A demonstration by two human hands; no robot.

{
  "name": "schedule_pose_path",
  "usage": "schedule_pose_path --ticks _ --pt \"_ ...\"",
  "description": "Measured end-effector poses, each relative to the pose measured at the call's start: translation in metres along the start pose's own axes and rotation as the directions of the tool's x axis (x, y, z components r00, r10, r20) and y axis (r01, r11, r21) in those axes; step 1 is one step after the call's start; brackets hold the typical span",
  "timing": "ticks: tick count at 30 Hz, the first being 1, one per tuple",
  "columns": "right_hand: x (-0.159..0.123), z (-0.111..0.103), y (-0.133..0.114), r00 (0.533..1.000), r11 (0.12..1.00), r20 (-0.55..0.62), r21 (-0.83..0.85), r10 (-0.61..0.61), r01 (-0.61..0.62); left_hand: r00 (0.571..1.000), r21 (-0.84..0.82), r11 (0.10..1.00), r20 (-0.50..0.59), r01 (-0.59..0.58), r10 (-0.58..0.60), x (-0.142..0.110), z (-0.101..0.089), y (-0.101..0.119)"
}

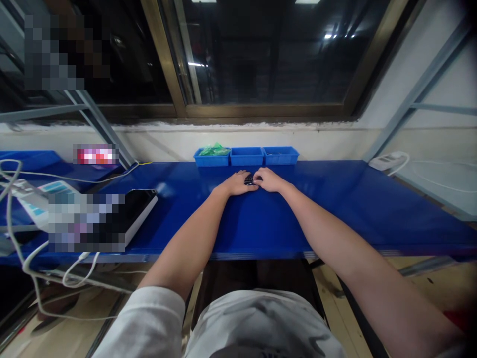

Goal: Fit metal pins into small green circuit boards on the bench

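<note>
A small black object (250, 180) sits on the glossy blue table (328, 209), too small to identify. My left hand (236, 183) and my right hand (269, 180) meet around it near the middle of the table, their fingertips on it from either side. Part of the object is hidden by my fingers. Both forearms stretch forward from white sleeves across the table.
Three blue plastic bins stand in a row at the table's back edge; the left one (211, 159) holds green plastic bags. A power strip (387, 161) lies at the far right. A black-and-white device (139, 209) and white cables (26, 248) lie at the left.
</note>
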State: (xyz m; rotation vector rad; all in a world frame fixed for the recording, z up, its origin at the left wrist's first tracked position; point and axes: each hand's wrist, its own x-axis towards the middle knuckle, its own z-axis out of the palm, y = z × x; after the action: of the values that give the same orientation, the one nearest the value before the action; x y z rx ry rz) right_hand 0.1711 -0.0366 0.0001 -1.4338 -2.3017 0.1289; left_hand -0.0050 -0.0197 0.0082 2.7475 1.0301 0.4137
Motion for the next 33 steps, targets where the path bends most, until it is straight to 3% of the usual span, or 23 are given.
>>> schedule_pose_path --ticks 3,6,12,18,22,27,30,33 --pt "0.000 0.002 -0.001 1.000 0.999 0.005 -0.045 -0.012 0.013 0.991 0.035 0.998 -0.118 -0.051 0.054 0.000 -0.001 -0.001" --pt "-0.001 0.000 -0.001 0.997 1.000 -0.074 -0.009 -0.010 0.010 0.967 0.075 0.993 -0.229 -0.095 0.110 0.001 -0.003 -0.001" --pt "-0.002 -0.006 -0.004 0.983 0.949 -0.166 0.314 0.073 -0.018 0.947 0.110 0.991 -0.303 -0.077 0.107 0.003 -0.009 0.000" --pt "0.002 -0.008 -0.004 0.943 0.677 -0.240 0.736 0.232 0.021 0.921 0.145 0.989 -0.388 0.013 0.045 0.001 -0.013 0.002" --pt "0.000 -0.011 -0.002 0.939 0.495 -0.168 0.869 0.300 -0.003 0.925 0.092 0.994 -0.368 -0.067 0.096 0.001 -0.014 0.002" --pt "-0.005 -0.016 -0.004 0.959 0.259 -0.105 0.965 0.263 0.034 0.936 0.018 0.990 -0.323 -0.143 0.141 0.001 -0.011 0.005" --pt "-0.005 -0.017 -0.007 0.960 0.226 -0.098 0.973 0.262 0.038 0.937 -0.040 0.985 -0.318 -0.167 0.146 0.000 -0.011 0.008" --pt "-0.003 -0.016 -0.004 0.937 0.291 -0.099 0.957 0.335 -0.002 0.926 -0.104 0.989 -0.372 -0.108 0.062 -0.001 -0.013 0.007"
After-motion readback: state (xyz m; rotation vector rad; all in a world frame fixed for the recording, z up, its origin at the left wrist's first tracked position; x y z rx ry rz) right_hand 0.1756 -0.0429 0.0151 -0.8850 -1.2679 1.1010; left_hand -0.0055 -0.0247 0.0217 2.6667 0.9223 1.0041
